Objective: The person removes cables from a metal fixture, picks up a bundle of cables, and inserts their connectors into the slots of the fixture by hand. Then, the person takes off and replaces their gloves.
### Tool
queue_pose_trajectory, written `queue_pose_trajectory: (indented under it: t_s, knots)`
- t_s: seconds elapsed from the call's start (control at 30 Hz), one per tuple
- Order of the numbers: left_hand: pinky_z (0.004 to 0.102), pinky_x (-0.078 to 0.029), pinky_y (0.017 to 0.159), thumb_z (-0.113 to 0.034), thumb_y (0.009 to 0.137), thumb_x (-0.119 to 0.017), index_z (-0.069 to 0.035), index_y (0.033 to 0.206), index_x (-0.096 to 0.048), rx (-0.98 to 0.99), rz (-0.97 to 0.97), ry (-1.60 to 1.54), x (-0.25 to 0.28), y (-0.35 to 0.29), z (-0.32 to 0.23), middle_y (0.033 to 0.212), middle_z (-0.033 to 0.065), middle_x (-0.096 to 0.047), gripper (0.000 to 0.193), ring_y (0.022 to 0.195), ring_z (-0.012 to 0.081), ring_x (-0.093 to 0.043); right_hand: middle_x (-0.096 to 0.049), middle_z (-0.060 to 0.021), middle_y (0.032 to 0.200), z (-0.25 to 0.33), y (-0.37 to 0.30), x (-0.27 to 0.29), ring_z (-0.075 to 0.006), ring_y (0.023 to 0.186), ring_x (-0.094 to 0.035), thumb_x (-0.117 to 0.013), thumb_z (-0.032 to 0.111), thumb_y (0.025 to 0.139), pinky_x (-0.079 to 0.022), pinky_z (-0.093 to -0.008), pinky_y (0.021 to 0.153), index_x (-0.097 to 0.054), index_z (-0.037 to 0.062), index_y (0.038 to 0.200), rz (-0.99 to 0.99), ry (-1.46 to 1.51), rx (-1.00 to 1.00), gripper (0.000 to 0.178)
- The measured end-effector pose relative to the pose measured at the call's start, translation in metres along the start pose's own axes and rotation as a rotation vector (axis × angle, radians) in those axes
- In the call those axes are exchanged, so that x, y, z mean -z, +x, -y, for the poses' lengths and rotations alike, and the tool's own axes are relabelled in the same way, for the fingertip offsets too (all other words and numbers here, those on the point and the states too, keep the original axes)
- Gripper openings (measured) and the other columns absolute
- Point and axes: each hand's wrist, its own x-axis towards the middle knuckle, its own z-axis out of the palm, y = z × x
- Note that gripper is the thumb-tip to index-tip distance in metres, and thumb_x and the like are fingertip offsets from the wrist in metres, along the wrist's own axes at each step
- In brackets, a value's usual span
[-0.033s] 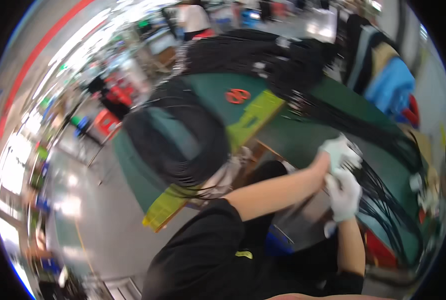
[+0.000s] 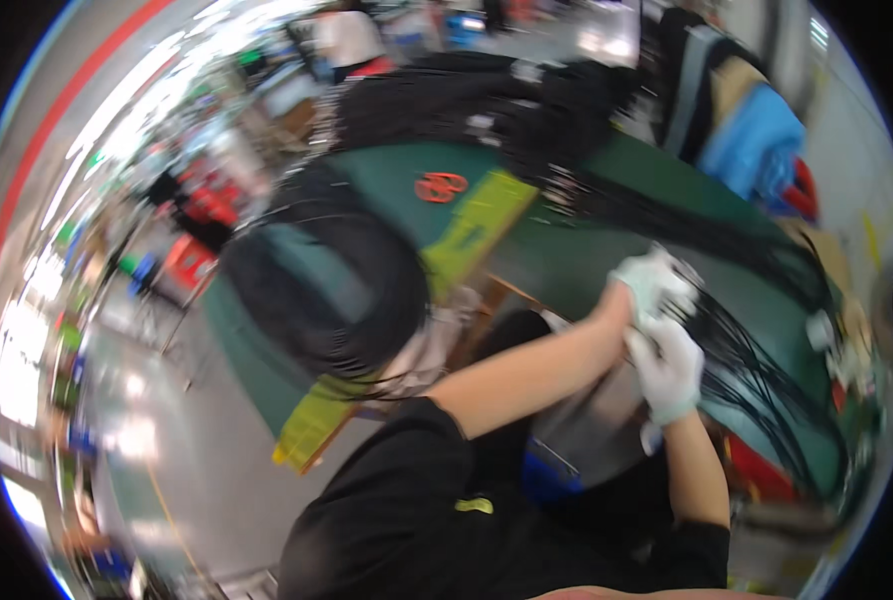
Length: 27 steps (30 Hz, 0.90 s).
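Both my hands wear white gloves and meet over the right side of the green table. My left hand is closed round the end of a bundle of thin black cables, which fans out toward the right edge. Just below it, touching it, my right hand has its fingers curled in; blur hides what they grip. More black cables stretch across the table beyond my hands. A big coil of black cable lies on the left part of the table.
Orange-handled scissors lie behind a yellow-green strip along the table edge. Heaped black cables cover the far side. Blue cloth hangs at the back right. A blue object is near my lap. A person is in the background.
The whole scene has shifted slightly left and up in the picture as my head turned. My hands stay together at the cable bundle.
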Motion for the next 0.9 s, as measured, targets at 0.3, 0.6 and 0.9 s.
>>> queue_pose_trajectory:
  t_s: [0.3,0.6,0.9]
  knots:
    - [0.0356,-0.042,0.101,-0.017,0.091,-0.056,-0.004,0.132,-0.042,-0.132,0.159,0.601,-0.007,-0.008,-0.015,0.134,0.0166,-0.048,0.046,0.119,0.0254,-0.052,-0.063,-0.0106,0.074,-0.009,0.001,-0.001,-0.0277,0.065,-0.063,-0.073,0.014,0.080,-0.050,-0.0345,0.058,-0.066,0.0061,0.091,-0.067,0.232,0.022,0.015]
    - [0.0536,-0.028,0.112,-0.050,0.099,-0.042,-0.023,0.155,-0.009,-0.063,-0.140,0.119,-0.008,-0.003,-0.015,0.153,0.0161,-0.025,0.071,0.140,0.0380,-0.027,-0.064,-0.0088,0.081,0.009,-0.009,-0.015,-0.0298,0.068,-0.065,-0.070,0.015,0.082,-0.052,-0.0362,0.059,-0.064,0.0088,0.090,0.049,0.270,0.120,0.012]
    - [0.0289,-0.038,0.067,-0.049,0.104,-0.033,-0.005,0.126,-0.059,-0.125,-0.075,-0.034,-0.040,-0.029,-0.045,0.081,0.0004,-0.055,0.056,0.064,0.0109,-0.042,-0.064,-0.0083,0.097,0.007,-0.015,-0.013,-0.0250,0.078,-0.064,-0.071,0.010,0.081,-0.052,-0.0315,0.069,-0.064,0.0072,0.110,0.231,0.456,0.047,0.029]
